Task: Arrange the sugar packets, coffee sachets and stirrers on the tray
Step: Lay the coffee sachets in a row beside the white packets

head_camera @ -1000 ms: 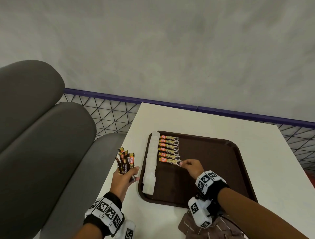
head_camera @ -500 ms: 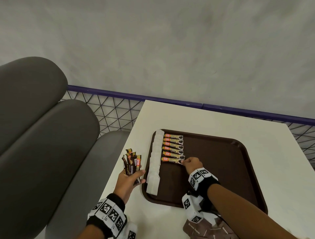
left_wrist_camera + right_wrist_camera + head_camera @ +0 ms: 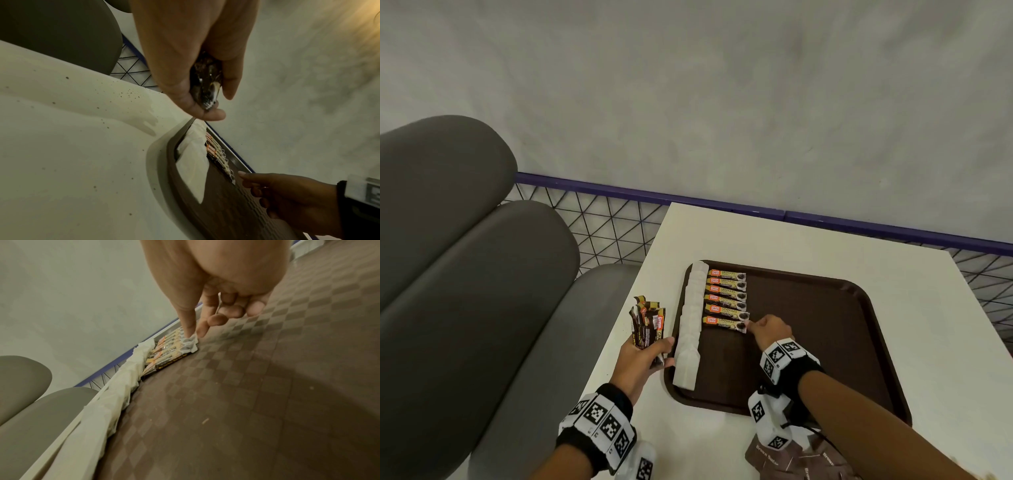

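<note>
Several brown packets [image 3: 804, 460] printed with pale lettering lie at the nearest edge of the bench [image 3: 808, 240], just beside my right forearm. A little farther on, my left hand [image 3: 638, 359] has its grip wrapped round a bundle of coffee sachets [image 3: 647, 323], held upright above the bench just left of the tray [image 3: 825, 342]. My right hand [image 3: 770, 330] reaches onto the brown tray, its grip narrow: thumb and forefinger pinch the right end of the nearest laid sachet [image 3: 724, 323], the other fingers curled under. That sachet is the closest of six coffee sachets lying side by side in a column [image 3: 726, 298] that runs toward the far left corner of the tray. Touching the column's left side, a row of white packets [image 3: 690, 325] overlaps along the tray's left rim from near to far. Beyond the bench run a wire mesh and a purple rail [image 3: 654, 197], and grey cushions [image 3: 465, 274] sit to the left.
</note>
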